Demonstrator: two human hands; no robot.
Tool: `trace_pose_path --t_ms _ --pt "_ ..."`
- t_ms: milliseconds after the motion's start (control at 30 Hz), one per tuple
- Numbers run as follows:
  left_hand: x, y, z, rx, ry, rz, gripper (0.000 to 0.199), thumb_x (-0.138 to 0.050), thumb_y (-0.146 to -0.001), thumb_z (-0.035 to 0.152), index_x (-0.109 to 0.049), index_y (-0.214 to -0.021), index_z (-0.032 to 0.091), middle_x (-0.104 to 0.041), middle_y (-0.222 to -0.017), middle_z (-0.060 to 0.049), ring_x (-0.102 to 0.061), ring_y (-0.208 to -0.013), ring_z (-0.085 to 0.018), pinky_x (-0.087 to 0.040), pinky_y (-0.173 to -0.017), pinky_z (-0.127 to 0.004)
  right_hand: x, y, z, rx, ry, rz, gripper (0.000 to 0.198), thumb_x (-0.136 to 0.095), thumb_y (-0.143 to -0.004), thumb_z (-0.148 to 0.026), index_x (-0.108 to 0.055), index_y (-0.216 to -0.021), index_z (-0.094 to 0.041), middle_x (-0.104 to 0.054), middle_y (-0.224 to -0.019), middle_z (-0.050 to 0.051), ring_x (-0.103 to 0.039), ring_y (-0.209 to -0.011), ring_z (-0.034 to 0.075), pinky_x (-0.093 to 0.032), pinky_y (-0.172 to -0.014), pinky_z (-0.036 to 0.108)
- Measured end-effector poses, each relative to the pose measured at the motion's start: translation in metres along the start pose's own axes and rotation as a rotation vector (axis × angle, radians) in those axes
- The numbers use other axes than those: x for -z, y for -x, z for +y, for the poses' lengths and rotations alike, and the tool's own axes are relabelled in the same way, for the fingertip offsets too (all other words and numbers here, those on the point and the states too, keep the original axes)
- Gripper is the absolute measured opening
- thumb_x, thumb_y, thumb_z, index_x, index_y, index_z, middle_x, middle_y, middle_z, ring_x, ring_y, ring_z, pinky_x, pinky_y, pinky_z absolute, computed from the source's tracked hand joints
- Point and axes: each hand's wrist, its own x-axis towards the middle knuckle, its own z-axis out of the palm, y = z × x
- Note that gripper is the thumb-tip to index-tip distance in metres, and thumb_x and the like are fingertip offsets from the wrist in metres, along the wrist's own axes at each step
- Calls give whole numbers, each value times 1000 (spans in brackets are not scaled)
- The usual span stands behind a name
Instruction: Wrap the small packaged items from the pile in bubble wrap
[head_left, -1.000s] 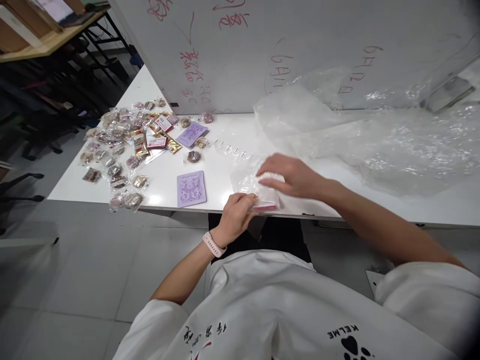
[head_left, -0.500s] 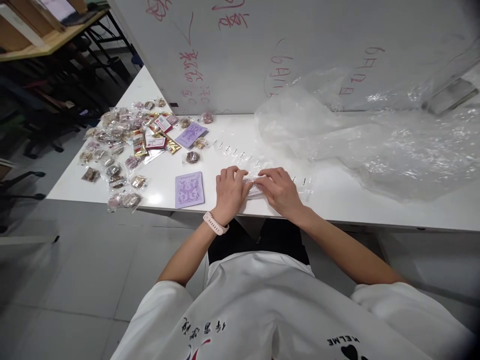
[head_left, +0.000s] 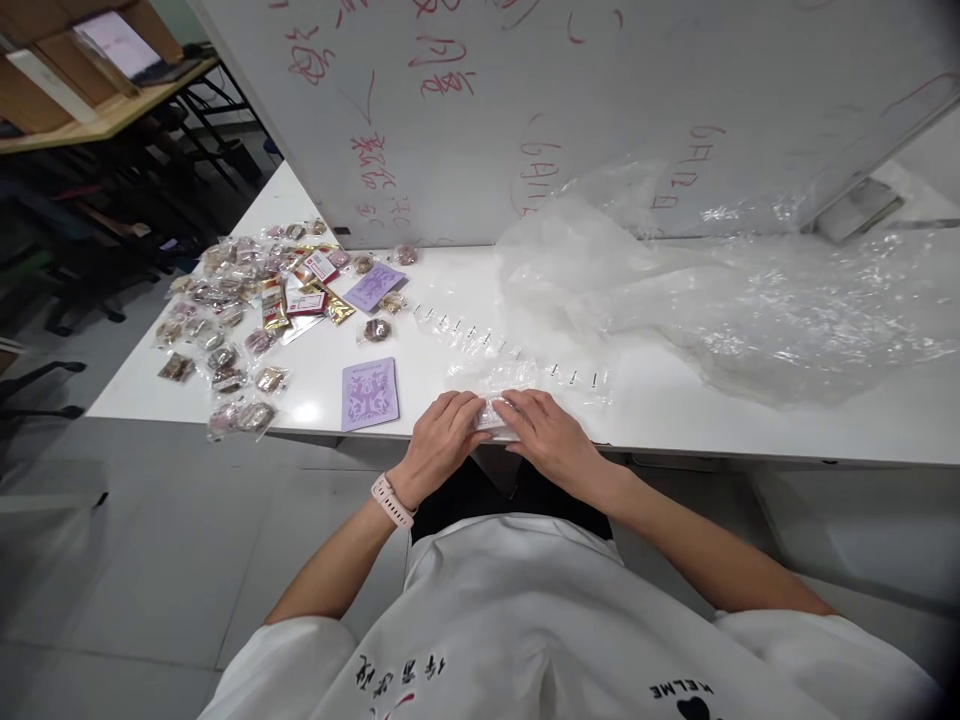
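Near the front table edge, my left hand (head_left: 441, 435) and my right hand (head_left: 553, 442) grip a small folded bundle of clear plastic film (head_left: 491, 414) from its two sides. Their fingers are bent over it and pressed close together; what is inside the bundle cannot be made out. From there a flat sheet of clear plastic (head_left: 517, 362) with a row of short dark marks spreads away over the white table. Left of my left hand lies a purple patterned packet (head_left: 370, 394).
Many small wrapped snacks (head_left: 225, 290) are heaped at the table's left, with gold packets (head_left: 275, 304) and a second purple packet (head_left: 376, 287). Large crumpled clear plastic (head_left: 720, 300) covers the right. A whiteboard (head_left: 480, 150) stands along the back edge.
Both hands have drawn the plastic bundle towards my body, to the table's front edge. More of the flat marked sheet shows beyond them. The view has tilted slightly upward.
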Motion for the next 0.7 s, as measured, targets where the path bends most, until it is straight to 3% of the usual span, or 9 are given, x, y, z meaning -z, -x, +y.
trace_pose_path --t_ms 133,200,267,333,433,500,600,700 --pt "2 10 0 87 183 27 38 -61 -96 36 -52 -130 20 -68 -117 -11 -61 -115 -25 -55 -95 -42 -5 2 -5 23 95 100 33 -57 -97 -23 -60 -129 -14 -66 -116 17 -61 -103 28 -55 -89 44" --pt "0 15 8 250 241 149 38 -62 -96 37 -54 -129 20 -66 -123 -13 -61 -118 -25 -54 -100 -45 -5 -2 -4 10 121 115 30 -55 -99 -25 -63 -126 -13 -67 -111 15 -61 -98 26 -55 -83 40" --pt "-2 19 22 499 343 340 36 -61 -96 38 -56 -127 19 -65 -125 -14 -63 -117 -25 -54 -100 -45 -6 -8 0 -30 132 120 28 -51 -101 -27 -65 -122 -13 -69 -105 14 -61 -92 25 -54 -77 38" --pt "-3 20 41 746 609 458 39 -63 -95 40 -57 -127 19 -64 -129 -15 -66 -115 -24 -55 -97 -42 -8 -14 2 -93 114 115 28 -48 -102 -28 -66 -118 -13 -69 -98 13 -61 -87 24 -52 -73 37" --pt "1 11 64 1070 1197 432 53 -72 -88 39 -56 -135 21 -56 -145 -14 -65 -121 -25 -52 -105 -40 -12 -21 4 -203 68 116 29 -43 -104 -28 -67 -111 -14 -68 -90 12 -60 -85 24 -51 -73 38" --pt "4 -2 70 1212 1497 407 57 -80 -82 33 -59 -133 19 -56 -145 -13 -63 -124 -25 -46 -111 -39 -13 -22 2 -251 29 137 30 -39 -105 -28 -66 -110 -16 -68 -88 11 -60 -83 24 -51 -75 39" --pt "2 -21 67 1180 1712 364 46 -84 -77 27 -68 -119 16 -67 -127 -9 -66 -115 -20 -45 -110 -35 -9 -19 -2 -324 -95 187 28 -39 -105 -29 -65 -109 -18 -69 -88 9 -61 -83 23 -51 -74 38" --pt "-7 -28 65 1122 1689 361 38 -87 -72 32 -73 -103 14 -74 -104 -6 -68 -97 -16 -51 -95 -29 4 -12 -11 -397 -302 202 25 -43 -104 -31 -65 -104 -19 -69 -87 6 -61 -79 20 -51 -70 34"
